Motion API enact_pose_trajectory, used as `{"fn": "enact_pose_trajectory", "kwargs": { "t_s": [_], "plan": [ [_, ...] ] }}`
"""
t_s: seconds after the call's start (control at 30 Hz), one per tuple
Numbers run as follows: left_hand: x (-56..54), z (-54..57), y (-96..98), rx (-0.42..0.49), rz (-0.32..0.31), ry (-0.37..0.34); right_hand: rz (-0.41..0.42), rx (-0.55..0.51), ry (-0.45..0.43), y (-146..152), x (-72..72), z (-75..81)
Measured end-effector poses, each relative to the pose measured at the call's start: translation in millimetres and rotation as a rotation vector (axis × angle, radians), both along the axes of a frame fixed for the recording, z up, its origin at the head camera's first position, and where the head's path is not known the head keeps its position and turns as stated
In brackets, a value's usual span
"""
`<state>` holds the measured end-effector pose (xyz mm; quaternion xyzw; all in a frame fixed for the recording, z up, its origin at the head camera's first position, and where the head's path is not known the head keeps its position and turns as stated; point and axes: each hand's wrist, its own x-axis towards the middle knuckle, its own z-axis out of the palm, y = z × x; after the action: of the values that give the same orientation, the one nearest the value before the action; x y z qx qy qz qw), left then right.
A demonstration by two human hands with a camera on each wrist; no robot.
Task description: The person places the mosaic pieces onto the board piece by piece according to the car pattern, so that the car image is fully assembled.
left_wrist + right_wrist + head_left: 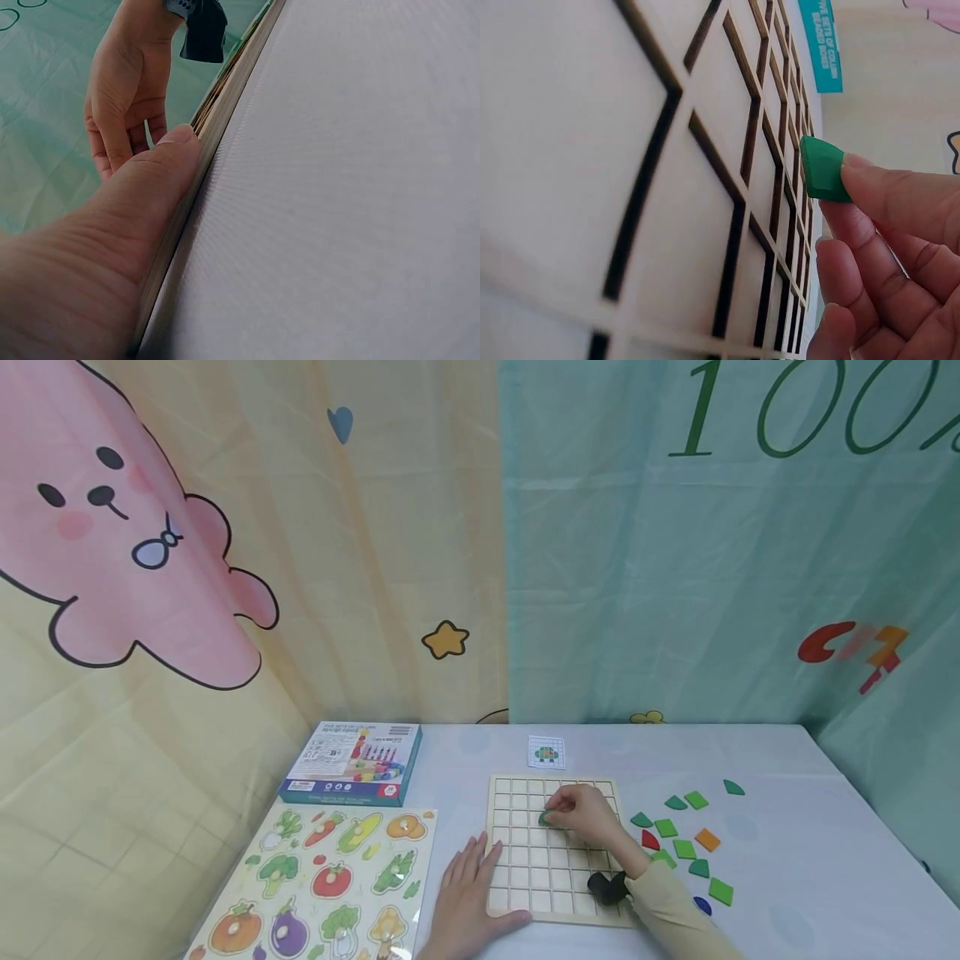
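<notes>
A wooden grid board (501,881) lies on the white table. My right hand (588,814) is over its upper middle, pinching a green quarter-circle tile (825,172) between thumb and fingers. In the right wrist view that tile is held close over the grid squares. My left hand (472,897) rests at the board's lower left corner, fingers spread along the left side. Its thumb (169,157) presses against the front edge in the left wrist view. Behind the board is a small card (546,752) printed with a coloured pattern on a grid.
Right of the board lie several loose tiles: green squares (722,892), green quarter circles (733,787), an orange square (707,840), a red piece (650,840) and a blue piece (702,906). At left are a vegetable picture sheet (352,852) and a flat box (352,760).
</notes>
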<state>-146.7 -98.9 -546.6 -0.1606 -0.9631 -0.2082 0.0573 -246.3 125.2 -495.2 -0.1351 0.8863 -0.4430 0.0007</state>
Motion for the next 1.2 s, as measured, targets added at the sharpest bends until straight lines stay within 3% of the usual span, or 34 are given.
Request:
{"fn": "enact_pose_trajectory", "kwargs": {
  "t_s": [0.4,0.9,1.2],
  "plan": [
    [1.0,-0.1,0.3,0.006,-0.003,0.015,-0.019,0.032,-0.027,-11.6,-5.2,-3.2],
    [0.5,0.1,0.9,0.011,-0.007,0.021,0.002,0.184,-0.009,-12.0,-5.6,4.1],
    [0.3,1.0,0.8,0.010,-0.004,0.005,0.000,0.169,-0.044,-11.7,-5.5,2.7]
  ]
}}
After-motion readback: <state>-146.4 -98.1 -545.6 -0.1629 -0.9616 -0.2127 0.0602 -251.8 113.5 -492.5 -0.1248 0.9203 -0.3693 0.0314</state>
